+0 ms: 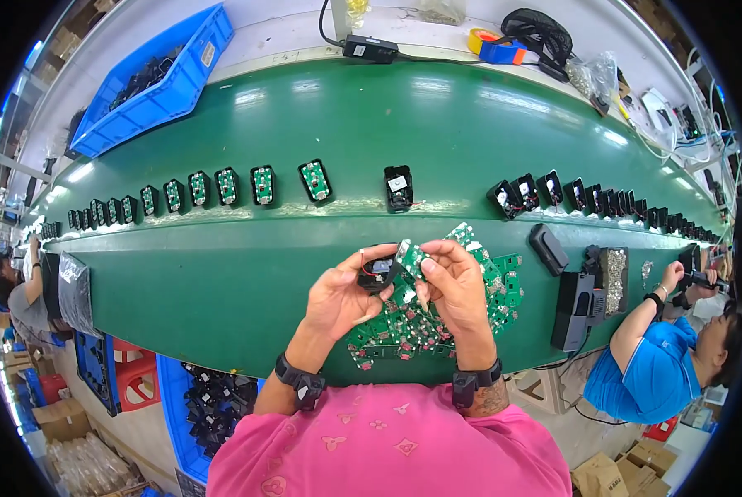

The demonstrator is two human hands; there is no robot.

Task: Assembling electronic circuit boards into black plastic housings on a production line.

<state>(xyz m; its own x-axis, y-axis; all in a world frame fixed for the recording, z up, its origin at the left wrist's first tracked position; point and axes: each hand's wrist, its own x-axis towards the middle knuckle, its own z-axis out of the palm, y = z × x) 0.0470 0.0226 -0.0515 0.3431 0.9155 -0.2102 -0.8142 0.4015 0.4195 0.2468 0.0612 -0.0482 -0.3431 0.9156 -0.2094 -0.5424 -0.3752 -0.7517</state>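
Observation:
In my left hand [338, 290] is a small black plastic housing [374, 280], its open side facing up, with a red wire and a part inside. My right hand [458, 286] grips a green circuit board [410, 260] between thumb and fingers, tilted at the housing's right edge. Whether the board touches the housing is hard to make out. Beneath and beside both hands spreads a heap of loose green circuit boards [503, 290]. Farther off on the green bench stands a lone black housing [399, 187] with a white part inside.
Leftward runs a row of housings with boards [262, 184]; rightward, a row of housings without them [551, 189]. A blue bin [151, 99] stands back left. At right lie a black device [571, 311] and a tray of small metal parts [614, 282], near a co-worker in blue [657, 364].

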